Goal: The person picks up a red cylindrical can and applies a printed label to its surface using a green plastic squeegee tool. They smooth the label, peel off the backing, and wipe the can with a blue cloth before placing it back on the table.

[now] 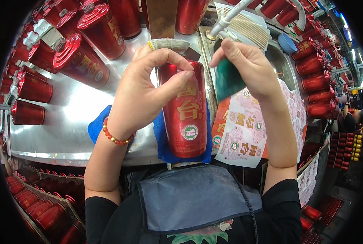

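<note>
We wear blk sleeves (pixel 103 215), red/gold bead bracelet (pixel 115 139) behind L hand (pixel 143 87), yel-edged knit finger cover (pixel 169 44) on it, dk blue-grey apron (pixel 193 199).

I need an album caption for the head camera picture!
Left hand over a shiny red bottle on blue cloth, right hand holding a green piece.

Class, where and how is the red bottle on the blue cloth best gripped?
Probably grip the red bottle around its rounded lower body, from the right: that flank is exposed, while the left hand arches over its far end.
</note>
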Available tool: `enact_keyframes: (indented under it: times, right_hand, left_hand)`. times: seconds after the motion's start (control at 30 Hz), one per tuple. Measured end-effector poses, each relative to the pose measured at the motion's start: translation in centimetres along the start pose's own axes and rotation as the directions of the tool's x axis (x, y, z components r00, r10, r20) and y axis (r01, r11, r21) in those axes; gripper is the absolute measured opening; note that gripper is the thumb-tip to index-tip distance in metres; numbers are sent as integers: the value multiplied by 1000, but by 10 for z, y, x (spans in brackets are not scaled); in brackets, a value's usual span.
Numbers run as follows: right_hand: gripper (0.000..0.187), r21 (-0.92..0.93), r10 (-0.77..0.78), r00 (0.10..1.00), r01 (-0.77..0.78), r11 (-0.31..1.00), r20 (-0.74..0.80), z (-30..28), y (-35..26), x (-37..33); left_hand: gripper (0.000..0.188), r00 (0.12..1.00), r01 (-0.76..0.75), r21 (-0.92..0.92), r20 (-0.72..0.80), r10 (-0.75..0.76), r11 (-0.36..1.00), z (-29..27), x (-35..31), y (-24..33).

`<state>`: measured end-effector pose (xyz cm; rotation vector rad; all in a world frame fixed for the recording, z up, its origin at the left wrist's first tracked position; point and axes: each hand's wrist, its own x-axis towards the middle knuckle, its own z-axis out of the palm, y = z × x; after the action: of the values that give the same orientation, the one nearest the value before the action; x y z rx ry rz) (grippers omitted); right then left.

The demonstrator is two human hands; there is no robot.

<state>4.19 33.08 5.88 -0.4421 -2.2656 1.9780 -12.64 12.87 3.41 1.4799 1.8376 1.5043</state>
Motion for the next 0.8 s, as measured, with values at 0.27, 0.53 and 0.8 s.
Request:
enact_keyframes:
  times: [0.27, 0.53, 0.8]
  right_hand:
    - [13, -383, -247, 969, 230, 895, 6, 45, -15, -7]
    - [13, -342, -142, 988, 115, 933, -55, 50, -10, -2]
    - [16, -348, -138, 988, 104, 932, -75, 48, -8, -1]
  left_hand:
    - [18, 998, -63, -57, -24, 61, 996, 2, 1, 3]
    - [46, 987, -53, -107, -156, 36, 993, 11, -16, -12]
    - [61, 992, 51, -197, -108, -73, 979, 21, -29, -22]
